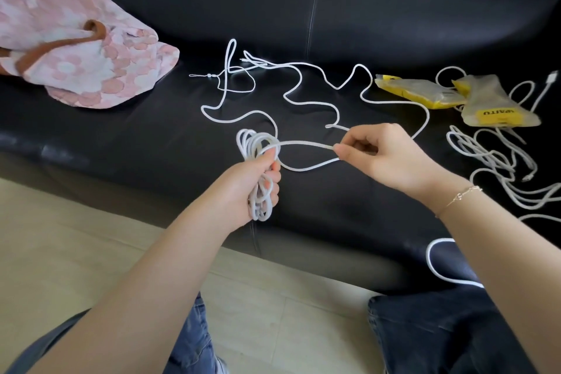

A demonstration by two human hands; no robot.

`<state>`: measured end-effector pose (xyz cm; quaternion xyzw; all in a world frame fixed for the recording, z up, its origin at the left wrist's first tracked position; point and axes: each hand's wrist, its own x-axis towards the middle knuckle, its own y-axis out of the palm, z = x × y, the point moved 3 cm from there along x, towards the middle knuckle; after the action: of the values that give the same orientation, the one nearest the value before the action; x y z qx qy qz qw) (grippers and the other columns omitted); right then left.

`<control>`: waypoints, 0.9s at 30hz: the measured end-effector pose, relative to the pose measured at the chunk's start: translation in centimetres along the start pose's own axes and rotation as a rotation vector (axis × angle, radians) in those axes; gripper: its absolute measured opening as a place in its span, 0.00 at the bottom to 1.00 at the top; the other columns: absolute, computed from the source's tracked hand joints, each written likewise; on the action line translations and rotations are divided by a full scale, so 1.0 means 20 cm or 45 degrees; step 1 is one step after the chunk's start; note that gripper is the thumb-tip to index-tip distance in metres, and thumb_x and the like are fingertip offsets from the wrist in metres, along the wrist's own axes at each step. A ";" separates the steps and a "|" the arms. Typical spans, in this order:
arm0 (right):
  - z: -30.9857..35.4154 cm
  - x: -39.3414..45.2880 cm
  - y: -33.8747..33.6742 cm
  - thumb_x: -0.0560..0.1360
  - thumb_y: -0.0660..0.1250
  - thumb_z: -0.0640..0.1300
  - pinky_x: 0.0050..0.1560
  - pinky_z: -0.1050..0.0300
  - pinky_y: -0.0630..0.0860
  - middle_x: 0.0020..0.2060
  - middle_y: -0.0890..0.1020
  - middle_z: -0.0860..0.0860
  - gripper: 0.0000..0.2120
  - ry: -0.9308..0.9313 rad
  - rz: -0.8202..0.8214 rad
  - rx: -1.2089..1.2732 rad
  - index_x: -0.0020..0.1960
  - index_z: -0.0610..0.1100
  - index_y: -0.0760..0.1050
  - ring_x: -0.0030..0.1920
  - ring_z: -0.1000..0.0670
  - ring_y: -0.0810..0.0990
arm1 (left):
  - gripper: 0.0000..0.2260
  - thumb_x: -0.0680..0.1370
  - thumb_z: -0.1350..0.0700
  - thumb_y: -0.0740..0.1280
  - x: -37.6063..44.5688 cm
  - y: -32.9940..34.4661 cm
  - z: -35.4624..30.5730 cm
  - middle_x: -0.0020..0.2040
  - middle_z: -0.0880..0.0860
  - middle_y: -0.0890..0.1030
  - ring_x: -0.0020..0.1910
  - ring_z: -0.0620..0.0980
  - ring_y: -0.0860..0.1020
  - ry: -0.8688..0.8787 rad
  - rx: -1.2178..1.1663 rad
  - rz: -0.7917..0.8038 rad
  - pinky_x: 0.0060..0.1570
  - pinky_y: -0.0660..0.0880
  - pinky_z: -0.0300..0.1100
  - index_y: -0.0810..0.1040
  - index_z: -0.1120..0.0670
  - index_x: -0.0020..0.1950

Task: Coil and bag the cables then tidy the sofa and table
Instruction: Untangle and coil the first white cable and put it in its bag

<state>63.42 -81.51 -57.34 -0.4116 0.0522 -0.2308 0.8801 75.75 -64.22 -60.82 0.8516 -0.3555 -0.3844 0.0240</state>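
head view: over a black leather sofa (334, 15)
left hand (255, 182): fingers curled round a coiled bundle of thin white cable (253, 143)
right hand (379, 155): pinches the same cable's free strand; the rest trails loose across the seat
bags: two clear-and-yellow plastic pouches (419, 91) at right, beside more tangled white cables (485, 158)
left side: pink floral fabric bag (76, 39)

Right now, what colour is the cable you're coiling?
White; the cable stands out against the black sofa in the head view.
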 end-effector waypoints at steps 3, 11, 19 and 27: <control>0.00 0.01 -0.02 0.79 0.65 0.49 0.34 0.55 0.69 0.29 0.77 0.52 0.10 -0.030 0.015 -0.141 0.40 0.47 0.78 0.29 0.54 0.71 | 0.14 0.80 0.49 0.66 0.01 -0.01 -0.01 0.30 0.46 0.65 0.26 0.42 0.61 0.016 -0.161 -0.025 0.23 0.64 0.32 0.71 0.52 0.37; 0.06 0.01 0.09 0.81 0.61 0.49 0.32 0.57 0.65 0.26 0.72 0.55 0.13 -0.148 -0.134 -0.224 0.41 0.45 0.76 0.29 0.53 0.71 | 0.09 0.79 0.50 0.68 0.01 0.02 0.02 0.33 0.47 0.73 0.27 0.42 0.71 0.138 0.167 0.006 0.35 0.72 0.36 0.81 0.55 0.49; 0.15 -0.02 0.20 0.79 0.62 0.46 0.33 0.55 0.68 0.25 0.70 0.54 0.11 -0.299 0.033 -0.317 0.40 0.44 0.77 0.28 0.52 0.69 | 0.07 0.77 0.52 0.71 0.01 0.06 0.03 0.29 0.47 0.63 0.27 0.42 0.59 0.119 -0.039 0.015 0.27 0.61 0.33 0.84 0.54 0.50; 0.16 -0.03 0.19 0.79 0.61 0.48 0.35 0.52 0.72 0.27 0.75 0.49 0.15 -0.287 0.198 -0.327 0.40 0.40 0.78 0.29 0.49 0.72 | 0.07 0.78 0.53 0.70 0.01 0.04 0.01 0.31 0.48 0.68 0.29 0.43 0.66 0.087 -0.118 -0.053 0.30 0.70 0.35 0.83 0.55 0.43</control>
<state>65.16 -76.98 -58.09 -0.5384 0.0140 -0.1061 0.8358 75.28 -64.92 -60.92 0.8695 -0.3183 -0.3716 0.0677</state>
